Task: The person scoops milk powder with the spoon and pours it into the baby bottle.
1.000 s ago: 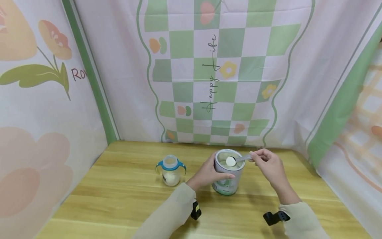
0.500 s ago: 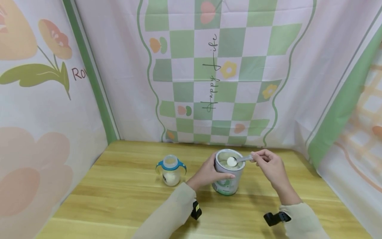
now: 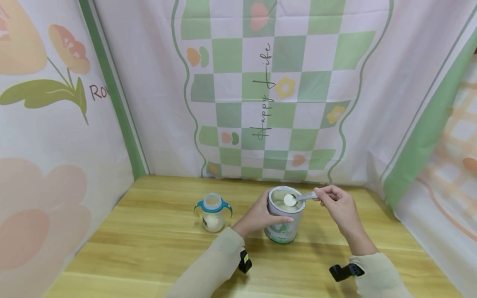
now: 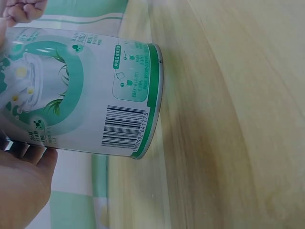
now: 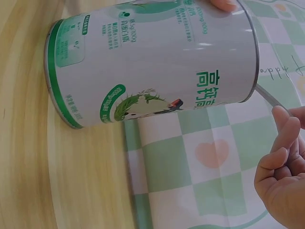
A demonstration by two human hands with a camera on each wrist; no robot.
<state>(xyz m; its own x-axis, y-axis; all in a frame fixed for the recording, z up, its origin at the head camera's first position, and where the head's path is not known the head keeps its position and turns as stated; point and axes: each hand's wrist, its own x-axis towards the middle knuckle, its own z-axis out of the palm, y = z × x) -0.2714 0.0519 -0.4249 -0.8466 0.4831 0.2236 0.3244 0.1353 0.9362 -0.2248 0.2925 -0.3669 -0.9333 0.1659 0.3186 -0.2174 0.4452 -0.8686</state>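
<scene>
With the left hand (image 3: 261, 216) wrapped around the open milk powder can (image 3: 285, 215) mid-table, the right hand (image 3: 337, 205) pinches a heaped spoon (image 3: 294, 199) over its mouth, not yet carried to the partly filled baby bottle (image 3: 213, 211) left of it.

sleeves (image 3: 208, 269): beige, long | wrist cameras (image 3: 244, 261): black, one per wrist
</scene>
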